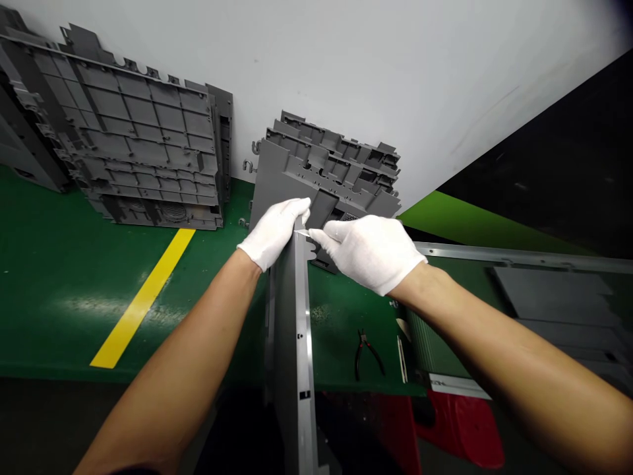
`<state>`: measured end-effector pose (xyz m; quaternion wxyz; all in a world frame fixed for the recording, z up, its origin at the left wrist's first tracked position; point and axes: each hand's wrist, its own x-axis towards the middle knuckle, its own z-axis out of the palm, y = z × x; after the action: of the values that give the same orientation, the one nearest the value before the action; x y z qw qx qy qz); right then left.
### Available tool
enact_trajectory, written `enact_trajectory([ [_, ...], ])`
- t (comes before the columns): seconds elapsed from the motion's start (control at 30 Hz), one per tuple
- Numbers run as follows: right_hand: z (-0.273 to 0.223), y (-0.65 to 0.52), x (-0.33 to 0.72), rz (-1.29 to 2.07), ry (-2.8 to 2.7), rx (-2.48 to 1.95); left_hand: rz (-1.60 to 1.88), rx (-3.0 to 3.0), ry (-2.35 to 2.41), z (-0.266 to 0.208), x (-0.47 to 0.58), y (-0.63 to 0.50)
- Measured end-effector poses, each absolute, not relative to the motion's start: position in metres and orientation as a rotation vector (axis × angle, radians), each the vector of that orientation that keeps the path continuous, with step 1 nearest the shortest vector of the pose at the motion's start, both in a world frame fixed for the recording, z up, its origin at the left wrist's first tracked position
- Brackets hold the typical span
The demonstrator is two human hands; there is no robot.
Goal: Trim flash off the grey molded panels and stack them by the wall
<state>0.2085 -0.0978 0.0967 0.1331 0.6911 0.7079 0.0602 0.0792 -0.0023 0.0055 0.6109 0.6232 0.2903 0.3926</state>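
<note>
A grey plastic panel (302, 356) stands on edge, running from the far end of my reach toward my body. My left hand (275, 231), in a white glove, is closed around its far upper corner. In my white-gloved right hand (372, 249) is a knife (303, 232); only its thin, bright blade shows, and the fist hides the handle. The blade tip lies at the panel's top edge, close beside my left fingers. Behind both hands, more grey plastic panels (270, 165) lean in a stack against the white wall.
Another stack of ribbed grey panels (148, 125) leans at the left. Cutting pliers (363, 343) and tweezers (401, 359) lie on the green tabletop (212, 316), which bears a yellow stripe (148, 293). A metal rail (524, 256) borders the right side. A red stool (465, 422) is below.
</note>
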Motion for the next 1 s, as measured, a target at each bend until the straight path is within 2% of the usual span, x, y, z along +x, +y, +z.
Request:
enact_trajectory([
  [1.0,0.093,-0.097,0.227,0.21,2.194,1.909,0.921,1.386,0.646,0.001,0.087,-0.002],
])
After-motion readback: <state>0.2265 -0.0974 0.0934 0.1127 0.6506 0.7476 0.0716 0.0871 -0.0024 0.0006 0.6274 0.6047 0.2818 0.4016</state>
